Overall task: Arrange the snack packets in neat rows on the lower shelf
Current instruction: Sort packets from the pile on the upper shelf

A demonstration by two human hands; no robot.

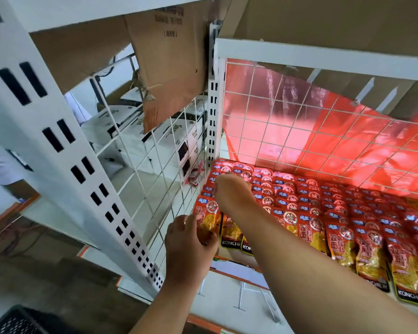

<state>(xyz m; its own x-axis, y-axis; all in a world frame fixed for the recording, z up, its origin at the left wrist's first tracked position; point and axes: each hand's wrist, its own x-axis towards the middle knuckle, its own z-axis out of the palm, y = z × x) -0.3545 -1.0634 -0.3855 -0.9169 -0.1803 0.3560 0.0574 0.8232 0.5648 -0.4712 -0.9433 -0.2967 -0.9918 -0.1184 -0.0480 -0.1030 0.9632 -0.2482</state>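
**Hands at the left end of the packet rows**

Crate mesh, black, shows at the bottom-left corner (pixel 15 320), nearest the camera. Just past it, the left hand (pixel 191 247) sits at the front-left corner of the lower shelf (pixel 237 268). Its fingers curl round the bottom of 1 upright front-left packet (pixel 206 218), which stands against the wire side panel (pixel 155 165).

The right forearm crosses above the front row, and the right hand (pixel 232 191) reaches down over the left column further back. Its fingers point down among the packets and are hidden by the back of the hand, so its hold cannot be judged; it may simply be pressing on them.

The red and orange snack packets (pixel 348 213) cover the shelf in overlapping rows, running from the front lip to the back wire grid (pixel 323 131). A white slotted upright (pixel 58 145) frames the left side.

Behind the back grid hangs a red plastic sheet (pixel 299 145). Through the side panel, white boxes (pixel 135 133) are stacked on the neighbouring shelf, and brown cardboard (pixel 169 68) leans above them.
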